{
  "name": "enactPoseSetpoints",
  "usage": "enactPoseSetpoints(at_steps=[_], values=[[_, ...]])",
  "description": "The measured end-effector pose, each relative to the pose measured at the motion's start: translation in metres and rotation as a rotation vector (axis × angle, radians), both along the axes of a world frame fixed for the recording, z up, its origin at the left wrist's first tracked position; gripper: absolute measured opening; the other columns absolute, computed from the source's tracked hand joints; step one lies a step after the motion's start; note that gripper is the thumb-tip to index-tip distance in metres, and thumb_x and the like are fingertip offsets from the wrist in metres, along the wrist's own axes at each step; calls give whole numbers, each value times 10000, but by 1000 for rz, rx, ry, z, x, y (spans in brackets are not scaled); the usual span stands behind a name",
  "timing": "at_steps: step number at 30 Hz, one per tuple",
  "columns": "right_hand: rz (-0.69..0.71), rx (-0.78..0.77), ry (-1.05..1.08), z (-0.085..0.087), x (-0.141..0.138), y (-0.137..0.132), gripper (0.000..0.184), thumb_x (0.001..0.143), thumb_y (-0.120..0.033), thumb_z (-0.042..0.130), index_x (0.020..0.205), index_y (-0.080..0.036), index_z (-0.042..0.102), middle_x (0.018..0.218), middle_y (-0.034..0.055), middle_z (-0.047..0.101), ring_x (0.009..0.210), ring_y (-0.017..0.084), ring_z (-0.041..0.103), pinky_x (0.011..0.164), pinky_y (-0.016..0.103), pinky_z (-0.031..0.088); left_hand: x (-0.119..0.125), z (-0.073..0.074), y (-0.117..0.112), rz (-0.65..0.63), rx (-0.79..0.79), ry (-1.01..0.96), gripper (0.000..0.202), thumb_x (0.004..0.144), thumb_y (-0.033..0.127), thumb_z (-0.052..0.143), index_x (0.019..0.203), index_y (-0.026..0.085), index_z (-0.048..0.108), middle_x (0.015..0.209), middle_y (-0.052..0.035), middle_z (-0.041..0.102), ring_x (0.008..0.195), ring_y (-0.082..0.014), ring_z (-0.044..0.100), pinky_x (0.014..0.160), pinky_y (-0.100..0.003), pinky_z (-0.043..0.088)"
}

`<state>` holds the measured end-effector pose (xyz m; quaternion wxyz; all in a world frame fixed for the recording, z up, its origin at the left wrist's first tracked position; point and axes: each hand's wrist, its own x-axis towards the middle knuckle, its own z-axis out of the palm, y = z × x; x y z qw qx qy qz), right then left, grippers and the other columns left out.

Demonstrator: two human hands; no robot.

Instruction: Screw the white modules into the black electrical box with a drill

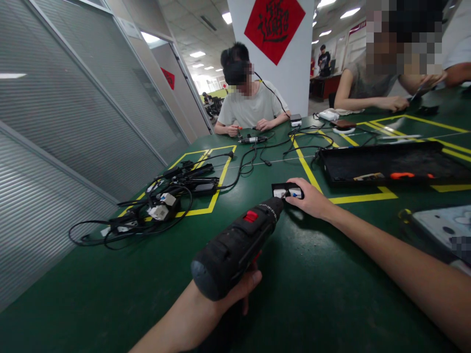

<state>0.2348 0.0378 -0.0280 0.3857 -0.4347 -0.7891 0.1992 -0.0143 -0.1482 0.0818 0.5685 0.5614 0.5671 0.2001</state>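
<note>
A black cordless drill (pixel 235 245) with a red switch on top fills the middle of the head view. My left hand (pixel 241 287) is wrapped round its grip, mostly beneath the drill body. The drill's nose points away from me at a small black case with white parts (pixel 278 191) lying on the green table. My right hand (pixel 307 196) grips the right side of this case, thumb in front and fingers over the top. The bit reaches the white parts near my thumb; whether it touches a screw cannot be made out.
On the left lies a heap of black cables and adapters (pixel 167 201). A black tray (pixel 390 164) with orange-handled tools stands right, beyond a patterned light-coloured object (pixel 445 225). Yellow tape (pixel 307 169) marks the green table (pixel 312 294). Two people work opposite; a rotary tool (pixel 253 140) lies before one.
</note>
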Motion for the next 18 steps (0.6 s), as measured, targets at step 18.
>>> enactPoseSetpoints(at_steps=[18], values=[[7,-19,-1,0,-1,0,440,828,-305,627,1224,-211,459,1145,58,493,1001,208,522,934,359,404,9,-15,0,164,159,46,348,726,389,661,985,182,555,770,-26,632,459,-112,566,447,-242,486]])
